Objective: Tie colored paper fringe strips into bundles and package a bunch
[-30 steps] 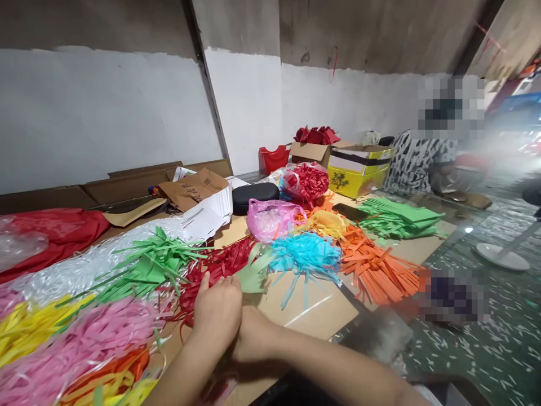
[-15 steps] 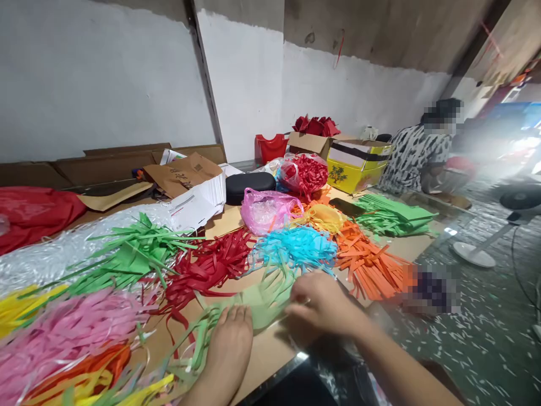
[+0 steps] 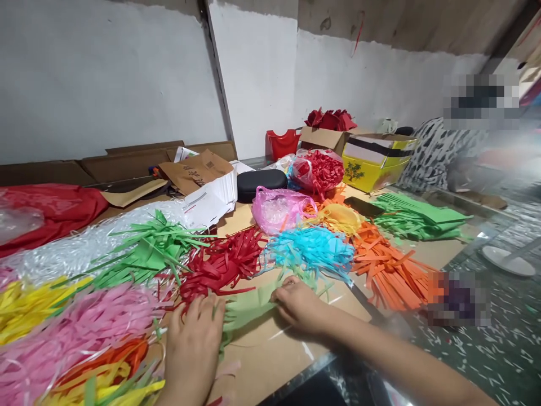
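Here, hands [image 3: 300, 307] flank green fringe [image 3: 249, 308] near cardboard edge [image 3: 293, 363].

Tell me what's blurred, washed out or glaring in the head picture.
Head view: haze washes out the far right; the spotted shirt is blurred; pale glare streaks the brown cardboard; the light green piece looks soft; a pixelated block hides detail beside the orange strips.

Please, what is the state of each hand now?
Left hand: at the light-green fringed piece; grip cannot be told.
Right hand: closed, holding that piece.
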A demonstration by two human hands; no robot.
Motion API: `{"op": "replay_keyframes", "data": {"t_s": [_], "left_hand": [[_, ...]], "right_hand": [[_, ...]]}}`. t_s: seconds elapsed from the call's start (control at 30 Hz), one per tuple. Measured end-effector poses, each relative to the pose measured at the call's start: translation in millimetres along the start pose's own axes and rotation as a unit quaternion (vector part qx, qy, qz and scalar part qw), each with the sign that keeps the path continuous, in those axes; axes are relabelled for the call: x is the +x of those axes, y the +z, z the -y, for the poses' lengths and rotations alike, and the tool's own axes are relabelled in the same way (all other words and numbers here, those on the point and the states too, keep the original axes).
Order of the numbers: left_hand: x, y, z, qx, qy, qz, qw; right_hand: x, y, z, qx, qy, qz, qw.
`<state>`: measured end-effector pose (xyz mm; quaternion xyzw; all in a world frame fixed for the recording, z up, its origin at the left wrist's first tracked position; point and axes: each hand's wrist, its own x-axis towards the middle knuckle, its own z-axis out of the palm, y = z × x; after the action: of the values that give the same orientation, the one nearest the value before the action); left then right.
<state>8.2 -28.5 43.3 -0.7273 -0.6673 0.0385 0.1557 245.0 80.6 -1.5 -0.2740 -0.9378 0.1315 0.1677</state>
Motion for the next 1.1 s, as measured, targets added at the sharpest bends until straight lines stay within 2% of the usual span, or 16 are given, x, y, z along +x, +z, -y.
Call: {"op": "replay_keyframes", "data": {"t_s": [0.07, 0.1, 0.17, 0.23, 0.3, 0.43, 0.6, 0.8, 1.1], "left_hand": [[-3.7, -1.1, -7.6, -0.027, 0.035, -0.032, 0.998], [-3.7, -1.2, -14.0, -0.07, 0.063, -0.022, 0.995], [0.7, -0.3, -26.9, -0.171, 0.094, 0.042, 0.98], [8.7, 2.1, -33.8, -0.229, 0.065, 0.108, 0.965], [17.2, 5.8, -31.7, -0.247, 0.031, 0.135, 0.959], [33.0, 15.9, -16.3, -0.256, -0.001, 0.14, 0.957], [52.3, 27.7, -13.4, -0.236, -0.053, 0.158, 0.957], [59.8, 32.4, -11.2, -0.22, -0.09, 0.178, 0.955], [65.1, 39.9, -11.8, -0.195, -0.083, 0.195, 0.958]], "right_hand": [[0.4, 4.0, 2.4, -0.003, -0.016, -0.007, 1.0], [0.6, 5.5, 2.9, -0.002, -0.025, -0.005, 1.0], [0.0, 6.4, 2.2, -0.003, -0.043, 0.006, 0.999], [-1.5, 4.9, -0.1, 0.003, -0.045, 0.02, 0.999], [-1.9, 2.0, -3.0, 0.018, -0.019, 0.039, 0.999], [10.8, -1.1, -6.4, 0.015, 0.095, 0.081, 0.992], [37.0, 4.5, -5.7, -0.034, 0.175, 0.06, 0.982], [37.8, 11.8, -11.5, -0.05, 0.174, 0.051, 0.982], [39.8, 11.8, -18.0, -0.036, 0.175, 0.067, 0.982]]}}
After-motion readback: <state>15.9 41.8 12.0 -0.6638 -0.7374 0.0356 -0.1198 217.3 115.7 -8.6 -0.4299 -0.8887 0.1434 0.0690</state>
